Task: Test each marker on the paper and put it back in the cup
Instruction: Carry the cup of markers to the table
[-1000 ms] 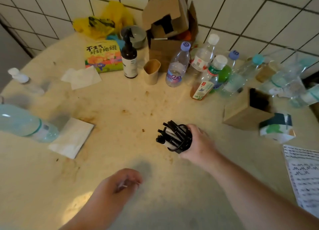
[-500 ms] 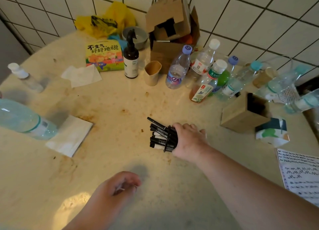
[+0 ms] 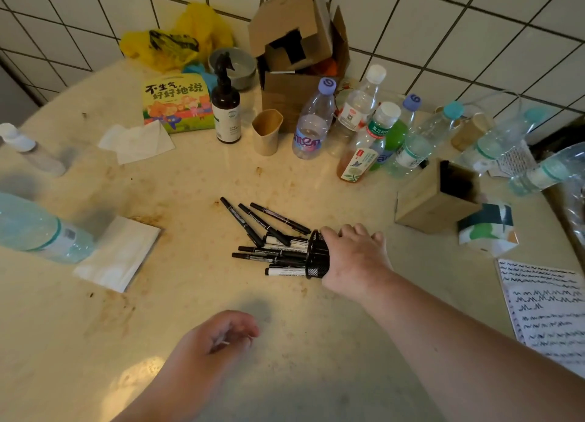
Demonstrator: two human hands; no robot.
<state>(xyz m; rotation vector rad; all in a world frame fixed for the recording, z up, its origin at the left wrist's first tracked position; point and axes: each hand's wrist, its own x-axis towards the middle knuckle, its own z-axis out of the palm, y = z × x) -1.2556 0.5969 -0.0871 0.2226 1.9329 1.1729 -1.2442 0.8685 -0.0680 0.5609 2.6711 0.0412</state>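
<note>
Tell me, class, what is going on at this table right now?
A person's right hand grips a black mesh cup tipped on its side on the table, with black markers spilling out of its mouth onto the surface. The left hand hovers nearby, fingers loosely curled, holding nothing that can be made out. The paper covered in scribbles lies at the right edge. No marker is being tested yet.

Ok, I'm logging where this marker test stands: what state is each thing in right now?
Mesh cup: tipped on its side, mouth facing left.
Markers: spilling out onto the table, all capped as far as I can tell.
Right hand: grips the cup's base.
Left hand: loosely curled, holding nothing clear.
Paper: flat, covered in test squiggles.
Brown paper cup: upright.
</note>
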